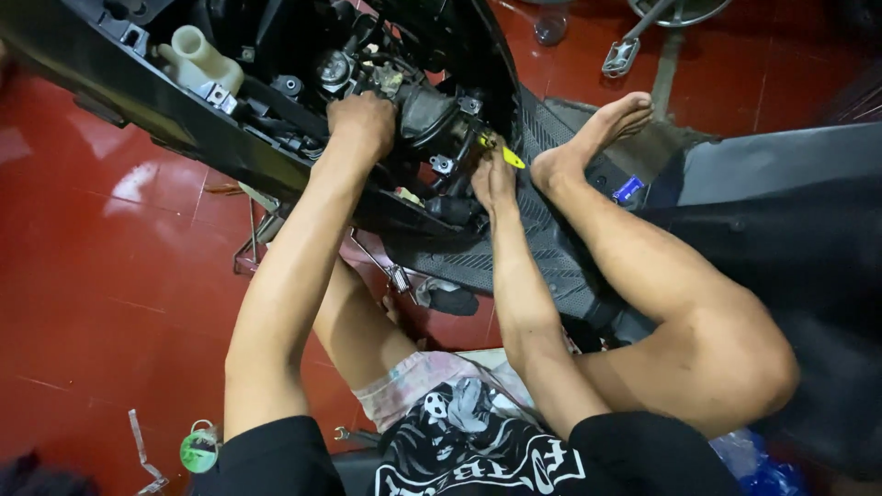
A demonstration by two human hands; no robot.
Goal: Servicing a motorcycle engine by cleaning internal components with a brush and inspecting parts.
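A black scooter body lies open in front of me, its engine bay exposed. My left hand presses down on a dark rubber intake hose inside the bay. My right hand grips a yellow-handled screwdriver, its tip pointed into the parts beside the hose. A white plastic reservoir sits at the upper left of the bay. My bare right foot rests on the ribbed black footboard.
Red tiled floor spreads to the left. A green tape roll and a clear plastic strip lie near my left elbow. A metal pedal and a stand are at the top right. A black seat panel fills the right.
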